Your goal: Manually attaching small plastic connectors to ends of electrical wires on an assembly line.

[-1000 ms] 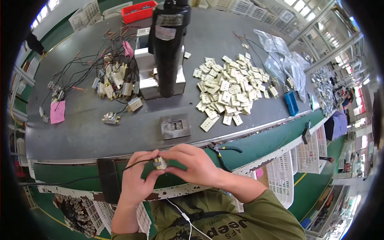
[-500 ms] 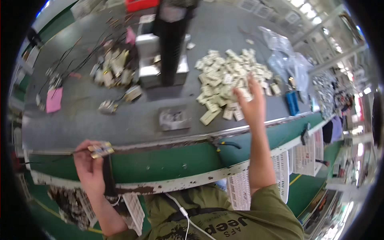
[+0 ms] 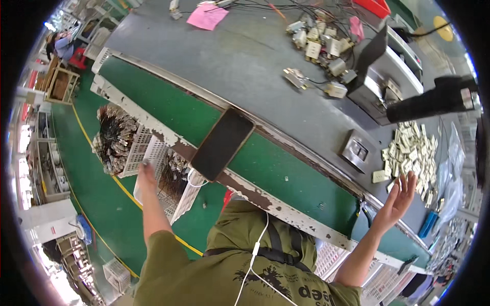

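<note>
My left hand [image 3: 147,179] is held out low on the left, over the white plastic baskets of wired parts. Its fingers are small and unclear; a greyish spot shows at the fingertips, and I cannot make out whether they hold anything. On the right, my right hand [image 3: 399,200] is open with its fingers apart and nothing in it. It hovers at the near edge of a pile of cream rectangular plastic pieces [image 3: 408,158]. Close by on the grey bench lies a metal block with a recess [image 3: 356,151].
A phone [image 3: 223,145] lies across the white front rail. A metal fixture [image 3: 380,76] stands beside a black machine arm [image 3: 431,99]. Wired socket parts [image 3: 321,43] and a pink paper [image 3: 207,16] lie farther back. Pliers [image 3: 365,211] and a blue piece [image 3: 427,224] are near my right hand.
My view has swung left. My left hand, which held a wired socket part above the front ledge, has moved down to the baskets. My right hand has drawn back slightly from the pile.
</note>
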`<state>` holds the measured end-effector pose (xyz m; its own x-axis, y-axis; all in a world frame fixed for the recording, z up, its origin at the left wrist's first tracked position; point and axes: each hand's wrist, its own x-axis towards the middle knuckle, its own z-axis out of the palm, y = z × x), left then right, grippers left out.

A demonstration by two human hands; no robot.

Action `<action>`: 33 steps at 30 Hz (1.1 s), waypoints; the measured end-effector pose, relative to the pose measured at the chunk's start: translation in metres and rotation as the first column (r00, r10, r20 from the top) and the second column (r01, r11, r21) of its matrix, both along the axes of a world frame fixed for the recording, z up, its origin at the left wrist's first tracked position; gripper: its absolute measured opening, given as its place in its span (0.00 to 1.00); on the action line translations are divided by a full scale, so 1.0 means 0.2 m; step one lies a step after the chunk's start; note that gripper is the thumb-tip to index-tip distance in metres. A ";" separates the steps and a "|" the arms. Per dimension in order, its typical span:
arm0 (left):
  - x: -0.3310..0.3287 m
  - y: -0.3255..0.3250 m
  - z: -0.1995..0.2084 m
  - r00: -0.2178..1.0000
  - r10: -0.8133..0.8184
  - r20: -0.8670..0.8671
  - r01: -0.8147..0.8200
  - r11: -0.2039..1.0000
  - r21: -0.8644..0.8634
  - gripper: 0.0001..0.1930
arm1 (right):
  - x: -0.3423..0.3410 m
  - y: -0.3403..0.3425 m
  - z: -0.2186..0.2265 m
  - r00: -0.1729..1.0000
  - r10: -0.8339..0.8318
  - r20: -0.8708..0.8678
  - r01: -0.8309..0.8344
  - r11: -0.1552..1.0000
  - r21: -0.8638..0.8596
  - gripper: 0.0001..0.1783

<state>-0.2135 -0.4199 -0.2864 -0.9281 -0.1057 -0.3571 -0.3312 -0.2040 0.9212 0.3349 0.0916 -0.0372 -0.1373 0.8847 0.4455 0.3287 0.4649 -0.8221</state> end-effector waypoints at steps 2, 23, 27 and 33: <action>0.08 -0.05 -0.10 0.993 -0.061 0.100 0.062 0.998 -0.003 0.26 | 0.01 0.02 0.00 1.000 0.016 0.017 -0.016 1.000 -0.009 0.26; 0.89 2.42 1.41 -0.003 -0.993 -0.116 0.745 0.075 -0.663 0.21 | -0.16 -0.11 0.06 0.978 0.207 0.031 -0.206 0.978 -0.033 0.27; 0.92 2.63 1.42 0.137 -0.989 -0.063 0.971 0.147 -0.191 0.23 | -0.17 -0.15 0.05 0.966 0.258 0.028 -0.254 0.962 -0.103 0.26; 0.89 2.62 1.39 0.184 -0.981 -0.059 0.962 0.168 0.216 0.20 | -0.24 -0.19 0.11 0.958 0.286 0.030 -0.279 0.949 -0.149 0.23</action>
<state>-0.0346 0.1049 -0.0079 -0.2007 0.9272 -0.3163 -0.4436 0.2018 0.8732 0.2878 0.0545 -0.0153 -0.4096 0.8602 0.3039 0.2439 0.4243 -0.8721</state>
